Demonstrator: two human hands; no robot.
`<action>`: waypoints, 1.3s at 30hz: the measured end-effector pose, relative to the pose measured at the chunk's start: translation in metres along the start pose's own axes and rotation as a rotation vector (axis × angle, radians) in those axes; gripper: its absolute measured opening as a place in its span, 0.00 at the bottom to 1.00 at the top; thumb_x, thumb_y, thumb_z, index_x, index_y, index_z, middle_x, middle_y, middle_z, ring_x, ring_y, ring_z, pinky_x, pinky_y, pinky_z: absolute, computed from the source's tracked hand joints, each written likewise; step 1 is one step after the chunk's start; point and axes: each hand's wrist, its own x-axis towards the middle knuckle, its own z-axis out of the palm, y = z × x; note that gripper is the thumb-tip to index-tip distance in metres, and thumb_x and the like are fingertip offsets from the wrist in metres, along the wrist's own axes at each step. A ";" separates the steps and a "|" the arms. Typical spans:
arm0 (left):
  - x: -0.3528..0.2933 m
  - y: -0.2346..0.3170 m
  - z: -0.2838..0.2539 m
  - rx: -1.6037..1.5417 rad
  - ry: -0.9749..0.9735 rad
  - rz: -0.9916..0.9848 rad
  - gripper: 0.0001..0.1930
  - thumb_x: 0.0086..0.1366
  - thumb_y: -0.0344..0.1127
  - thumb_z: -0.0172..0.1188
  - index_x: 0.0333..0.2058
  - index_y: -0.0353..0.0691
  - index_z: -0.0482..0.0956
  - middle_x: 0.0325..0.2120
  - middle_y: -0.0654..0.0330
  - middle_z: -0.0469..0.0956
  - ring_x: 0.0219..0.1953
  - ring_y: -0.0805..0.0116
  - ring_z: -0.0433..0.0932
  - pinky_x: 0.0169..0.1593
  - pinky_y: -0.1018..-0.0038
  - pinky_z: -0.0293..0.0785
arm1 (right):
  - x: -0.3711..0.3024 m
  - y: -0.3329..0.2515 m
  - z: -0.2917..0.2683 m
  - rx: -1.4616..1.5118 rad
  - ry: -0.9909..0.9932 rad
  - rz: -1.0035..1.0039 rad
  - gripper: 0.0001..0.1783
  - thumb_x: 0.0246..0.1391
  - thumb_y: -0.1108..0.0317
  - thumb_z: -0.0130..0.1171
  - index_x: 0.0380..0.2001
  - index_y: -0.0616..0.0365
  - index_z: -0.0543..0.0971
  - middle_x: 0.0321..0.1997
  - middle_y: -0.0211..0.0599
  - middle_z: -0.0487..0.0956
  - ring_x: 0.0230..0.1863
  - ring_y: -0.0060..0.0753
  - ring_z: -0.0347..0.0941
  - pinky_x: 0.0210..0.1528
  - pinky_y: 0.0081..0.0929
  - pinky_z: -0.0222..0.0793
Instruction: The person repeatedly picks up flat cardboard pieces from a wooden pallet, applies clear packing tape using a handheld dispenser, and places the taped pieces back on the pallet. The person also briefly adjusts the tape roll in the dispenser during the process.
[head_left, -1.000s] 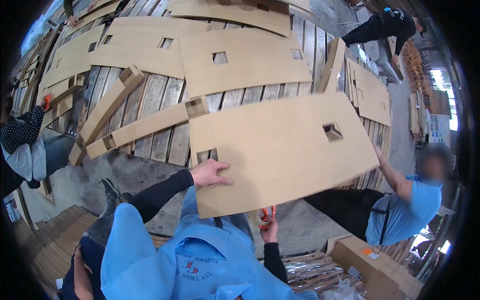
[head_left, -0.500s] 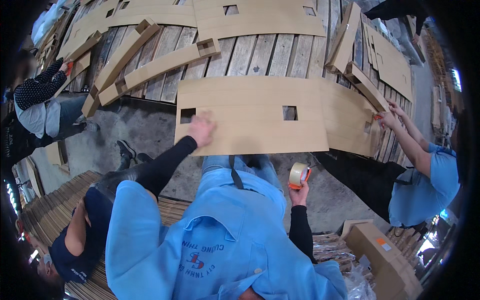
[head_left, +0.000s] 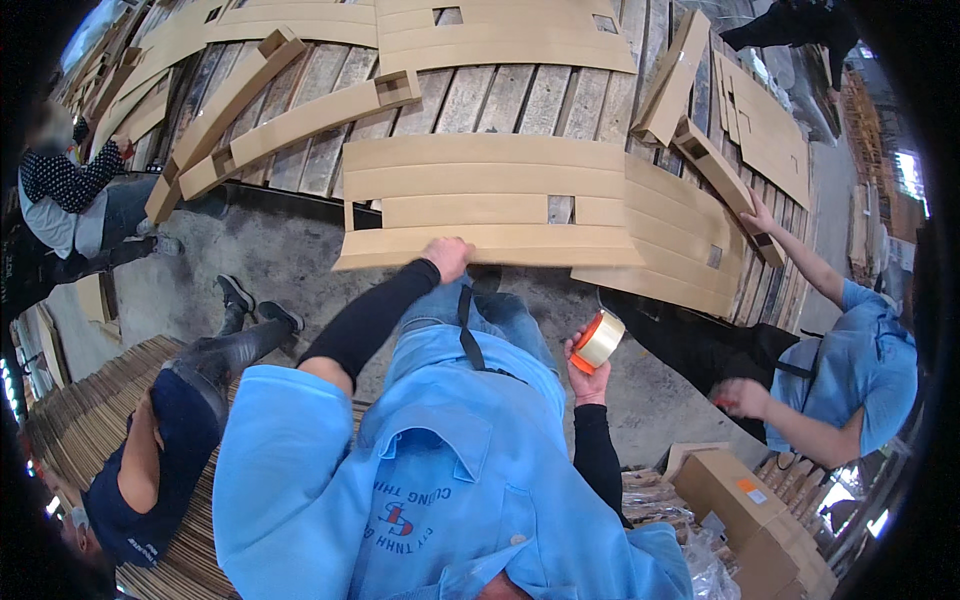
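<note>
A flat cardboard sheet (head_left: 480,180) with crease lines and two square cutouts lies at the near edge of the slatted table. My left hand (head_left: 450,257) is closed on its near edge, the fingers curled over the rim, and the strip along that edge is bent up at the crease. Low on the right, away from the sheet, my right hand (head_left: 588,375) grips an orange tape dispenser (head_left: 578,361) loaded with a wide roll of tape (head_left: 601,339).
Folded long cardboard boxes (head_left: 315,125) lie on the wooden slats (head_left: 490,100). At right, a co-worker (head_left: 850,360) in blue holds another folded box (head_left: 720,170). Stacked cardboard (head_left: 75,400) and a seated person (head_left: 170,450) are at left; a carton (head_left: 735,485) stands lower right.
My left hand has moved from the sheet's face to its near edge, and the near strip is now bent. The tape dispenser has turned in my right hand. The co-worker's near hand has pulled back.
</note>
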 end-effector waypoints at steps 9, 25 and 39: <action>0.084 -0.105 -0.024 -0.431 -0.007 -0.094 0.31 0.63 0.67 0.57 0.36 0.39 0.82 0.29 0.45 0.81 0.39 0.46 0.82 0.47 0.54 0.76 | 0.123 0.029 0.091 -0.246 -0.055 0.099 0.23 0.71 0.57 0.48 0.65 0.48 0.68 0.63 0.38 0.76 0.62 0.41 0.72 0.65 0.51 0.69; 0.160 -0.087 -0.102 0.082 0.030 -0.001 0.54 0.41 0.77 0.67 0.55 0.35 0.76 0.72 0.36 0.44 0.74 0.36 0.42 0.69 0.33 0.43 | 0.268 0.140 0.158 -1.049 0.848 -0.612 0.26 0.49 0.82 0.64 0.52 0.69 0.72 0.49 0.46 0.79 0.51 0.40 0.76 0.57 0.33 0.69; 0.129 0.016 -0.145 -0.318 -0.283 -0.167 0.31 0.51 0.44 0.70 0.50 0.33 0.73 0.53 0.45 0.72 0.54 0.45 0.74 0.56 0.55 0.73 | 0.263 0.140 0.157 -0.775 0.789 -0.557 0.27 0.48 0.84 0.61 0.53 0.66 0.72 0.49 0.42 0.79 0.50 0.37 0.76 0.56 0.33 0.71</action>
